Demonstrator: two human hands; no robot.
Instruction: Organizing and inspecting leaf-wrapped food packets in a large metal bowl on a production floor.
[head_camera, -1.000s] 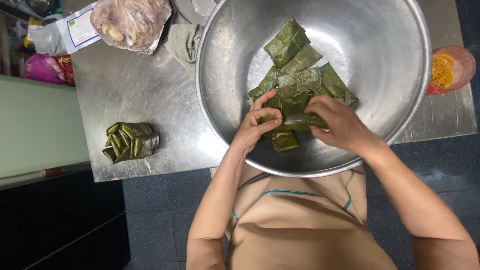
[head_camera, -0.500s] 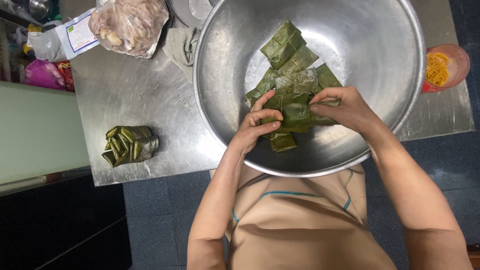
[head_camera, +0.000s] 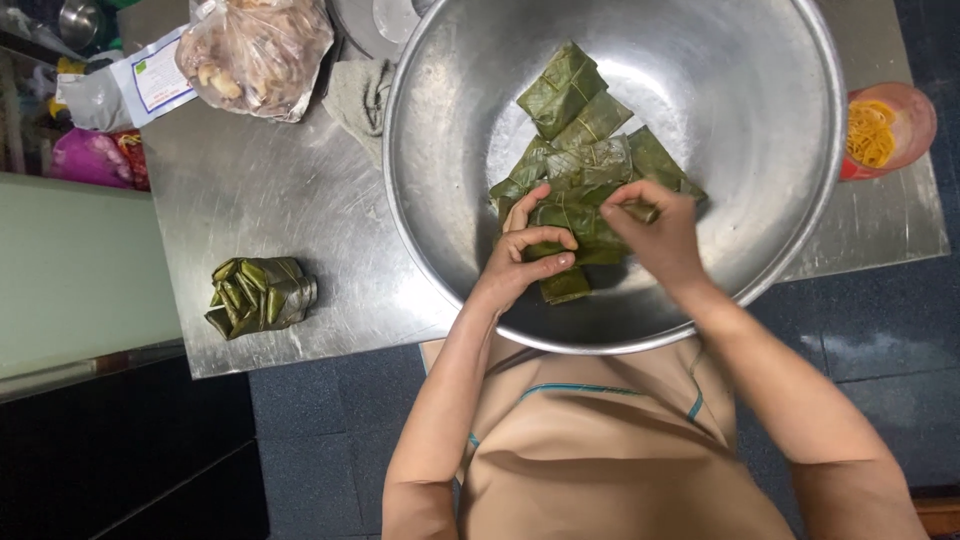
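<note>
A large steel bowl (head_camera: 760, 110) sits on a steel table (head_camera: 260, 200) and holds several green leaf-wrapped parcels (head_camera: 570, 95). Both my hands are inside the bowl at its near side. My left hand (head_camera: 525, 260) pinches the near end of one leaf parcel (head_camera: 570, 215), thumb and fingers closed on it. My right hand (head_camera: 655, 230) grips the other end of the same parcel, fingertips bent over its top edge. Another small parcel (head_camera: 565, 287) lies just below my hands.
A roll of folded green leaves (head_camera: 258, 297) stands near the table's front left. A plastic bag of pale food (head_camera: 255, 50), a grey cloth (head_camera: 360, 95) and a white packet (head_camera: 150, 75) lie at the back. A red tub of yellow bands (head_camera: 885, 130) sits right of the bowl.
My right hand has moved up and left along the parcel, from its right end to its top edge. My left hand has stayed pinched on the near end.
</note>
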